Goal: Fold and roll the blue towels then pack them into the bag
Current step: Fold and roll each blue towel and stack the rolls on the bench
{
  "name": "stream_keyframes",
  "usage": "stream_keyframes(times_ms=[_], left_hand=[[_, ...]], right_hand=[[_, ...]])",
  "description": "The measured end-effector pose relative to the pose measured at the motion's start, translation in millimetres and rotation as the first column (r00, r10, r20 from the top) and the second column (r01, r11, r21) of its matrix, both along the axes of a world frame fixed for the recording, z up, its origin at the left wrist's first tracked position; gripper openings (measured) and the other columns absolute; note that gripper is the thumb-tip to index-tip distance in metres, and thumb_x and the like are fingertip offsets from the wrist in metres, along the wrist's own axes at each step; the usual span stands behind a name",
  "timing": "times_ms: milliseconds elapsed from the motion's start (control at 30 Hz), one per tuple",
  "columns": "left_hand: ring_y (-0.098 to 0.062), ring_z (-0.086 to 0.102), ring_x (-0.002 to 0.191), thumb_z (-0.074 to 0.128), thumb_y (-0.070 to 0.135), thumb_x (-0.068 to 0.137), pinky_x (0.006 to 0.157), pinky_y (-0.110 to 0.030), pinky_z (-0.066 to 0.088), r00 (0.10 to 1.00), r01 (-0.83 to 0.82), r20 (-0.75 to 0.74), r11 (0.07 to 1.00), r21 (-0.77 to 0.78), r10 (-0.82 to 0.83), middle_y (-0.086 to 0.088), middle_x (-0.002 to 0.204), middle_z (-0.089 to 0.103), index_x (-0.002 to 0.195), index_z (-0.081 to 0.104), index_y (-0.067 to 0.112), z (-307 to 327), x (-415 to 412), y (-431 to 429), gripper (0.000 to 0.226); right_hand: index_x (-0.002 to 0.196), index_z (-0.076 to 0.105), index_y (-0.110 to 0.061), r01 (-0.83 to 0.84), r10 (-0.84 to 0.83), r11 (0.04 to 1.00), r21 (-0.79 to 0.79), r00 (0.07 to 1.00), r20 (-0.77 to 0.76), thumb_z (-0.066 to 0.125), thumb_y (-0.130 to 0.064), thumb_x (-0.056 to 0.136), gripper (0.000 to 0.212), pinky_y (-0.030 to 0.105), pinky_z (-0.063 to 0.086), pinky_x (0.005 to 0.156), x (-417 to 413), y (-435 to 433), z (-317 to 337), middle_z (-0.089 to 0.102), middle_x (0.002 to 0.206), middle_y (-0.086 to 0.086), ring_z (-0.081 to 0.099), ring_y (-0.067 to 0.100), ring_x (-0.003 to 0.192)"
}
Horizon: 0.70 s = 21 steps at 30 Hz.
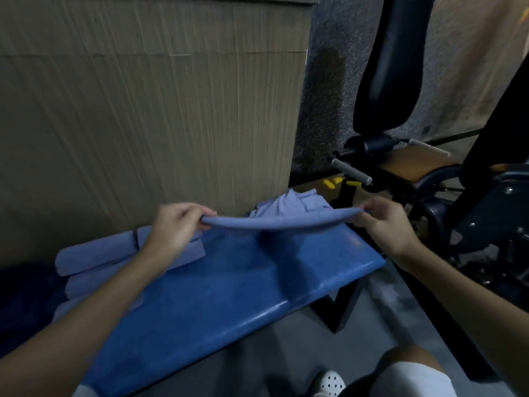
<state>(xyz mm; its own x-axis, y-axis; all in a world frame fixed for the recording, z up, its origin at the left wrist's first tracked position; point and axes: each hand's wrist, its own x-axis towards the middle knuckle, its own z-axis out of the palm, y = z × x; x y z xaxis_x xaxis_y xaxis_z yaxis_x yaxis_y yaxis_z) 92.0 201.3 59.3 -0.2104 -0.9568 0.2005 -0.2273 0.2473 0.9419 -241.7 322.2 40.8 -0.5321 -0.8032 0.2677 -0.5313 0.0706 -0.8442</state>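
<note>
A pale blue towel [274, 222] is stretched flat in the air above the blue bench [229, 296]. My left hand [174, 227] pinches its left end and my right hand [383, 224] pinches its right end. Behind it a crumpled heap of blue towels [289, 204] lies at the far end of the bench. Several rolled towels [94, 256] lie stacked on the bench's left side, partly hidden by my left forearm. A dark blue shape [25, 299] at the far left edge may be the bag; I cannot tell.
A large cardboard box [148, 110] stands right behind the bench. Black gym equipment with a padded backrest [392, 67] and a grey handle [352, 171] fills the right side. My knee and a white perforated shoe [329, 383] are below the bench's near edge.
</note>
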Motion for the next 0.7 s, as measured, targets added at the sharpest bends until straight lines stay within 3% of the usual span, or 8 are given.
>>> stream_keyframes(times_ms=[67,167,233,333,433,500,600,700], left_hand=[[-0.008,0.068,0.07,0.046,-0.003,0.096,0.064,-0.01,0.052,0.991,-0.005,0.137,0.998,0.063,-0.003,-0.007,0.084,0.072,0.082,0.074,0.003,-37.1,6.2,5.2,0.032],[-0.026,0.07,0.076,0.054,0.004,0.092,0.075,-0.039,0.059,0.933,0.058,0.348,0.991,0.121,-0.097,-0.007,0.076,0.074,0.071,0.076,0.015,-85.9,19.7,7.2,0.032],[-0.028,0.069,0.069,0.055,0.001,0.089,0.072,-0.047,0.058,0.897,0.107,0.412,0.983,0.151,-0.161,-0.011,0.069,0.072,0.066,0.073,0.011,-105.1,22.6,5.8,0.031],[-0.017,0.063,0.051,0.054,0.003,0.088,0.057,-0.038,0.055,0.863,0.127,0.452,0.963,0.239,-0.226,-0.014,0.062,0.07,0.062,0.069,0.005,-124.1,21.8,-1.2,0.03],[-0.013,0.06,0.05,0.052,0.026,0.082,0.056,-0.037,0.053,0.699,0.22,0.628,0.939,0.265,-0.341,0.001,0.055,0.065,0.061,0.063,0.005,-134.5,20.2,-14.8,0.032],[-0.01,0.051,0.051,0.052,0.027,0.082,0.054,-0.034,0.046,0.647,0.259,0.685,0.942,0.215,-0.334,0.002,0.052,0.049,0.06,0.052,0.005,-138.5,7.5,-20.0,0.031],[-0.015,0.059,0.071,0.055,0.018,0.091,0.067,-0.03,0.047,0.686,0.311,0.657,0.942,0.124,-0.313,0.003,0.066,0.055,0.069,0.063,0.015,-146.2,-22.7,-23.7,0.024],[-0.018,0.06,0.106,0.051,0.017,0.096,0.089,-0.029,0.046,0.657,0.394,0.677,0.917,0.067,-0.332,0.008,0.106,0.056,0.112,0.065,0.011,-162.1,-41.5,-35.8,0.022]], right_hand=[[0.076,0.064,-0.013,-0.004,0.002,0.996,0.085,1.0,0.028,0.068,-0.007,0.084,0.011,0.042,0.05,0.066,9.4,9.1,-31.7,0.069,0.08,0.02,0.06,0.026,0.07],[0.073,0.066,-0.01,-0.028,0.022,0.975,0.22,0.999,0.027,0.067,-0.004,0.082,0.011,0.035,0.046,0.064,25.8,25.0,-72.2,0.068,0.076,0.018,0.059,0.024,0.069],[0.072,0.066,-0.011,-0.031,0.025,0.959,0.283,0.999,0.027,0.068,-0.008,0.078,0.007,0.031,0.044,0.061,34.2,33.3,-89.7,0.068,0.072,0.016,0.057,0.02,0.065],[0.067,0.064,-0.015,-0.018,0.038,0.931,0.366,0.998,-0.046,0.062,-0.007,0.077,0.013,0.032,0.044,0.06,37.3,38.5,-108.5,0.066,0.065,0.006,0.059,0.022,0.065],[0.066,0.066,-0.01,-0.029,0.079,0.922,0.387,0.99,-0.113,0.052,-0.011,0.076,0.017,0.03,0.045,0.068,35.6,35.8,-116.1,0.067,0.067,0.003,0.063,0.024,0.073],[0.069,0.069,-0.011,-0.02,0.077,0.916,0.401,0.989,-0.128,0.053,-0.013,0.079,0.019,0.027,0.045,0.072,34.8,25.7,-120.3,0.07,0.072,0.001,0.064,0.021,0.077],[0.085,0.074,-0.018,-0.018,0.058,0.915,0.403,0.994,-0.088,0.054,-0.014,0.084,0.02,0.012,0.043,0.072,37.0,-0.6,-131.0,0.072,0.089,-0.003,0.062,0.014,0.087],[0.111,0.069,-0.024,-0.091,0.131,0.896,0.435,0.989,-0.063,0.055,-0.01,0.089,0.03,0.017,0.04,0.08,44.7,-29.0,-144.6,0.065,0.102,-0.008,0.058,0.011,0.097]])
